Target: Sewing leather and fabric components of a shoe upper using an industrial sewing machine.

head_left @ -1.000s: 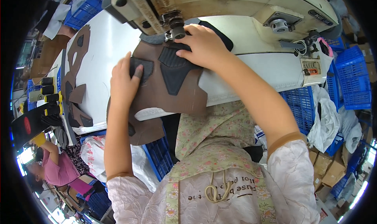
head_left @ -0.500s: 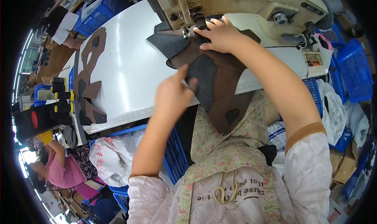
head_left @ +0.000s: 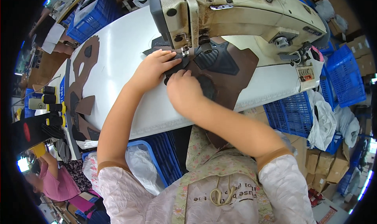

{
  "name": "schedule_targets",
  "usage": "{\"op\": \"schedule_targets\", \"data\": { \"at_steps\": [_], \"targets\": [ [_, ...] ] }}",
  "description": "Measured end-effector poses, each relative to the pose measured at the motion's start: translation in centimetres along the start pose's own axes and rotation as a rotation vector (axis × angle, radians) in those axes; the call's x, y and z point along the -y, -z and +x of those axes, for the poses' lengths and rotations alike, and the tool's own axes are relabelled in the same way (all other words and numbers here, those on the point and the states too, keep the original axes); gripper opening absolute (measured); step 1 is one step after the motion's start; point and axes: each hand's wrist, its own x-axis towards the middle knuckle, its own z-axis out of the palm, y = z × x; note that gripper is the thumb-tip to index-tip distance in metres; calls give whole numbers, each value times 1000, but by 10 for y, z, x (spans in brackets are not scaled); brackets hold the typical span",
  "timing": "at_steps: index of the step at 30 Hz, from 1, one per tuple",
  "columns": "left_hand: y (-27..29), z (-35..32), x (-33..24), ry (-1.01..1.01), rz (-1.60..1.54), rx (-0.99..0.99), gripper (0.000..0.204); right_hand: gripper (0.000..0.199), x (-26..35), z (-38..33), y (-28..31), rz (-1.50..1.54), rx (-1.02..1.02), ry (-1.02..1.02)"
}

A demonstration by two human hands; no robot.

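Observation:
A brown leather piece (head_left: 244, 67) with black patches lies on the bed of a sewing machine (head_left: 235, 22), under its presser foot (head_left: 185, 51). My left hand (head_left: 151, 71) rests with fingers stretched out over a black patch (head_left: 175, 67), just left of the foot. Close beside it, my right hand (head_left: 184, 91) is closed at the near edge of the leather, fingertips curled in and partly hidden. Another black patch (head_left: 222, 59) with ribbed padding shows right of the needle. The leather's lower end hangs over the table edge, partly behind my right forearm.
A second brown leather piece (head_left: 87, 59) lies at the left of the white table (head_left: 121, 47). Thread spools (head_left: 55, 108) stand beyond it. Blue crates (head_left: 288, 112) are under and right of the table; a bag-lined crate (head_left: 147, 161) sits below its front edge.
My right hand has come from beyond the needle to the leather's near edge. My left hand has moved up beside the presser foot. The leather has turned, showing the ribbed patch.

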Motion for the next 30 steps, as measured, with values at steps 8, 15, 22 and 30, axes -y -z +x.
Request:
{"op": "schedule_targets", "data": {
  "at_steps": [8, 15, 22, 30],
  "targets": [
    [-27, 0, 17, 25, -33, -241, 56, 31, -3, -9, 1, -135, -28, 24],
    [-24, -1, 11, 62, -42, -263, 64, 11, -48, -15, 19, 97, -30, 267],
    [-30, -3, 12, 81, -56, -276, 64, 17, -54, -15, 29, 147, 14, 274],
    [-29, -3, 14, 114, -34, -254, 59, 9, -55, -13, 22, 189, -41, 279]
  ]
}}
